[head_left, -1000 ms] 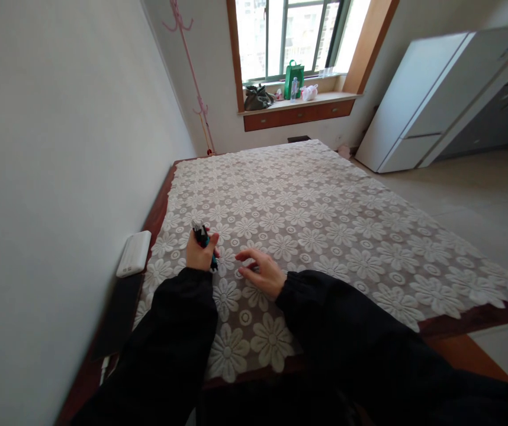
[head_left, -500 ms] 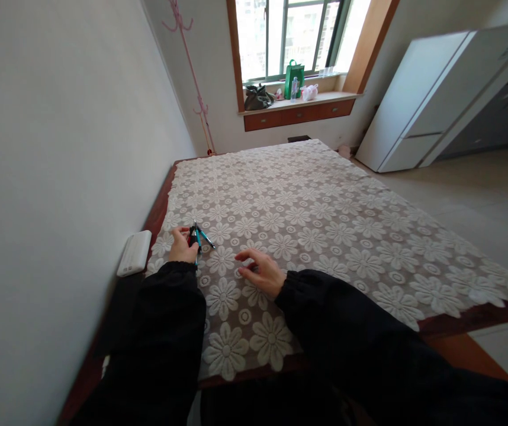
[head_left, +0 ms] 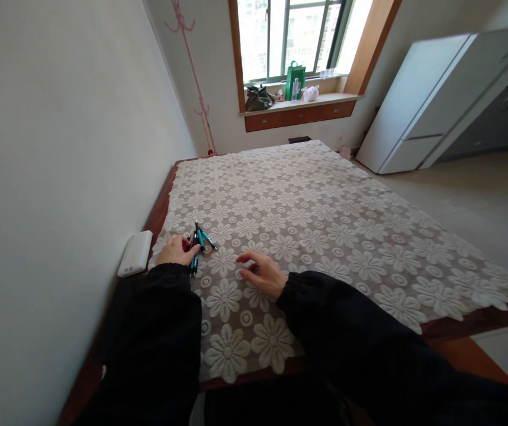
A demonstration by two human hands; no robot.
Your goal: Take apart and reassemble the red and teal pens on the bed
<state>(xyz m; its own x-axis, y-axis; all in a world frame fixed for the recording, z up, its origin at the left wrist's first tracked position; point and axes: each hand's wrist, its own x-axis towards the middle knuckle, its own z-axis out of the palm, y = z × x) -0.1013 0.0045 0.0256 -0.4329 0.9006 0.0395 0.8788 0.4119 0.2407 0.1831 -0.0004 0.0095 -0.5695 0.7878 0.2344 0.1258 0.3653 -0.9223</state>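
Observation:
A small heap of slim pens (head_left: 200,238), black and teal with some red showing, lies on the lace tablecloth (head_left: 298,216). My left hand (head_left: 174,251) reaches over the heap from the left, its thumb and fingers closed around a pen; the fingers hide part of it. Below the thumb, the lower ends of teal and black pens (head_left: 194,264) stick out toward me. One pen (head_left: 209,240) slants away to the right, apart from my fingers. To the right of the heap, my right hand (head_left: 263,274) rests on the cloth, fingers curved and apart, holding nothing.
A white box-like device (head_left: 135,254) sits at the table's left edge by the wall, beside a dark flat object (head_left: 118,307). Beyond the table are a pink coat stand (head_left: 192,65), a window sill with a green bag (head_left: 295,80), and a white fridge (head_left: 423,100).
My left hand has shifted slightly left and toward me, and more of the pens' lower ends now shows. The right hand has stayed in place.

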